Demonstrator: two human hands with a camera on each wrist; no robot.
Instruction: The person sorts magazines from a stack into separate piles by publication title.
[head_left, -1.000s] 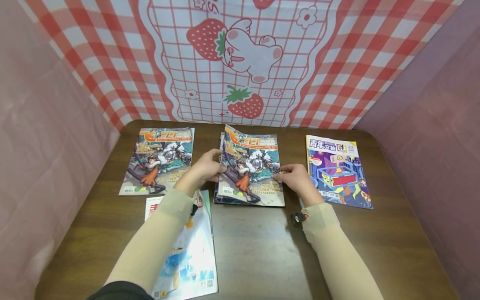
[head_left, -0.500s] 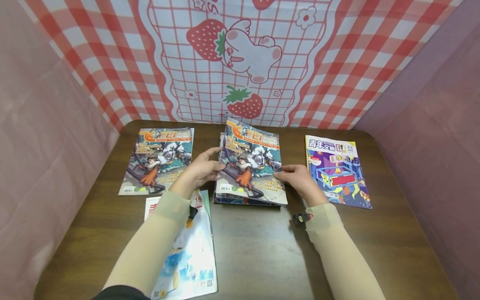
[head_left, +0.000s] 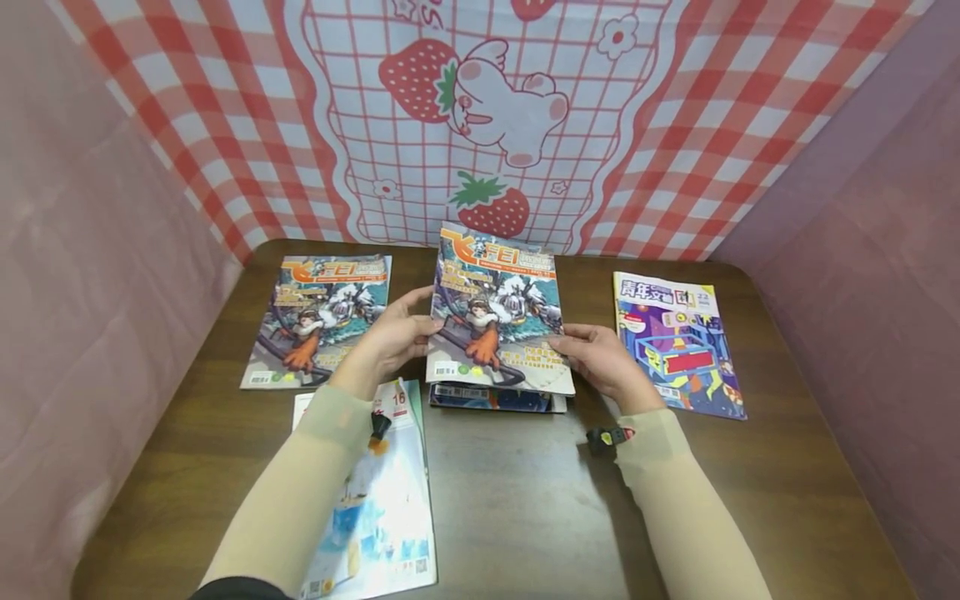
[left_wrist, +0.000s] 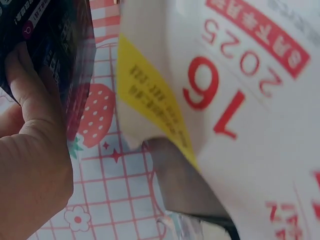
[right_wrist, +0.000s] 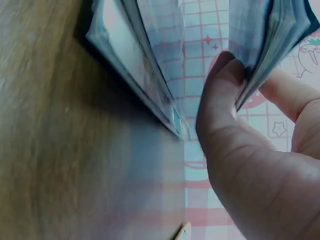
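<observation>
My left hand (head_left: 396,335) and right hand (head_left: 602,360) pinch the side edges of a magazine (head_left: 498,312) with an orange title and a red-clad figure on its cover. It is raised above a low pile of magazines (head_left: 487,398), whose front edge shows below it. In the right wrist view, thumb and fingers grip the page edges (right_wrist: 287,30), with a gap above the lower magazines (right_wrist: 127,57) on the table. The left wrist view shows my fingers (left_wrist: 32,95) on a dark cover (left_wrist: 55,40).
A matching magazine (head_left: 315,321) lies at the back left of the brown table (head_left: 517,517). A white magazine marked 16 (head_left: 390,508) lies front left, partly under my left arm. A purple magazine (head_left: 678,346) lies at right. A checked strawberry cloth (head_left: 480,167) hangs behind.
The held magazine has risen off the pile and shifted slightly back, uncovering more of the magazines below. Both hands have moved up with it; the other magazines stay put.
</observation>
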